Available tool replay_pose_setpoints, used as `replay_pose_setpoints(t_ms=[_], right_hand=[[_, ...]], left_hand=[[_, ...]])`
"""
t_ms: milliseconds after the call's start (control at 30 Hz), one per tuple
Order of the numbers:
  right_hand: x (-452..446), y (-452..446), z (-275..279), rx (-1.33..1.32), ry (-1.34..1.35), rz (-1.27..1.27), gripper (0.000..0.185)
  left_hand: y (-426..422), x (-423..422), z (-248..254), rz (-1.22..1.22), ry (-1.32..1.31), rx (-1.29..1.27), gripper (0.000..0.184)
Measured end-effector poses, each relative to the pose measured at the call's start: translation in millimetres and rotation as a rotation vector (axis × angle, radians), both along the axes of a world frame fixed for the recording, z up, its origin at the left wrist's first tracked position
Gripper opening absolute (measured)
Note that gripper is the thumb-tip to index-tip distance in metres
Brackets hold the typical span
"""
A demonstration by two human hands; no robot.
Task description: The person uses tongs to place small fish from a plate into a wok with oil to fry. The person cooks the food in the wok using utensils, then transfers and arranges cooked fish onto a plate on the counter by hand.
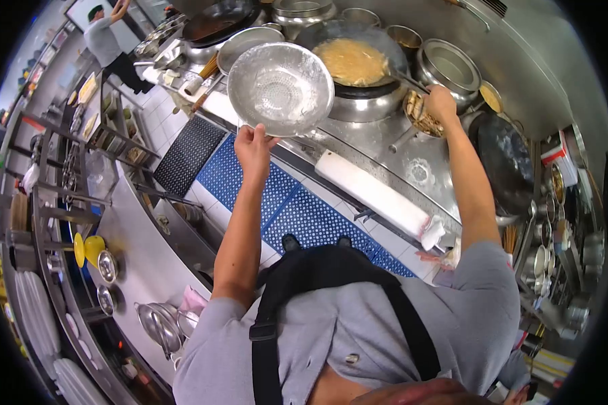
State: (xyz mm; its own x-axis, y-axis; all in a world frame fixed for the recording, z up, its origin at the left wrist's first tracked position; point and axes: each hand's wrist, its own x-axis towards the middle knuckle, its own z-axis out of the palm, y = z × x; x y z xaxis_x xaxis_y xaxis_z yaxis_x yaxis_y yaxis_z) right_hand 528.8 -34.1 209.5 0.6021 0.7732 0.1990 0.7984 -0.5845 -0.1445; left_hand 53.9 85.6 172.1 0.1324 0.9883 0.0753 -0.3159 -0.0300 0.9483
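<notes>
Left arm reaching forward from the body, slight bend at most; left hand [254, 152] nearly closed, thumb and fingers pinching the near rim of the colander [280, 88]. Colander is held up at the counter's near side, just beside the wok [338, 32], hollow facing the camera, whitish residue inside. Right arm out to the front and right, forearm angled in over the counter; right hand [440, 104] closed in a fist round the handle [409, 82] of a tool, its far end in the wok's yellowish contents [350, 61]. Tool head too covered to identify. Count: one colander in hand; three woks, one being worked, a second [216, 21] beyond to the left, a third [503, 162] at right. One strainer [422, 120] of brown pieces near the right hand; one pot [449, 64] of pale liquid behind it. Left-hand worktop: two yellow bowls [95, 251], two small metal bowls [107, 266]. One other person [105, 42], far left, arms raised.
</notes>
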Motion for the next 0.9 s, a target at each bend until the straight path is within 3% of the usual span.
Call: replay_pose_setpoints(t_ms=[67,133,167,200,300,333,367,533,667,767,833,900], right_hand=[[-18,-52,-12,0.269,0.027,-0.064,0.038],[-50,-112,-19,0.309,0.075,-0.217,0.039],[-47,-142,-60,0.391,-0.017,-0.246,0.039],[-90,-169,-54,0.351,0.139,-0.391,0.041],[-135,-235,-171,0.423,0.101,-0.411,0.033],[-157,-240,-178,0.260,0.366,-0.586,0.034],[-177,-243,-219,0.217,0.366,-0.565,0.047],[-195,-221,-226,0.113,0.271,-0.740,0.067],[-204,-229,-193,0.174,0.122,-0.443,0.063],[-218,-230,-184,0.217,0.598,-0.188,0.050],[-235,-222,-192,0.250,0.778,0.028,0.039],[-257,-204,-187,0.062,0.932,0.140,0.031]], left_hand=[[3,13,-2,-0.035,-0.059,-0.008,0.021],[9,11,-8,-0.074,-0.055,-0.014,0.023],[6,16,-5,-0.083,-0.078,-0.035,0.023],[5,15,-1,-0.074,-0.103,-0.050,0.023],[9,15,-7,-0.064,-0.096,-0.084,0.023],[8,15,-10,-0.058,-0.089,-0.089,0.022],[8,21,-9,-0.050,-0.128,-0.064,0.022],[10,20,-11,0.009,-0.153,-0.065,0.023],[14,-4,-8,0.102,-0.137,-0.016,0.021],[11,-26,-10,0.176,-0.123,-0.015,0.021],[8,-44,-12,0.242,-0.114,0.017,0.020],[8,-67,-19,0.317,-0.121,0.034,0.018]])
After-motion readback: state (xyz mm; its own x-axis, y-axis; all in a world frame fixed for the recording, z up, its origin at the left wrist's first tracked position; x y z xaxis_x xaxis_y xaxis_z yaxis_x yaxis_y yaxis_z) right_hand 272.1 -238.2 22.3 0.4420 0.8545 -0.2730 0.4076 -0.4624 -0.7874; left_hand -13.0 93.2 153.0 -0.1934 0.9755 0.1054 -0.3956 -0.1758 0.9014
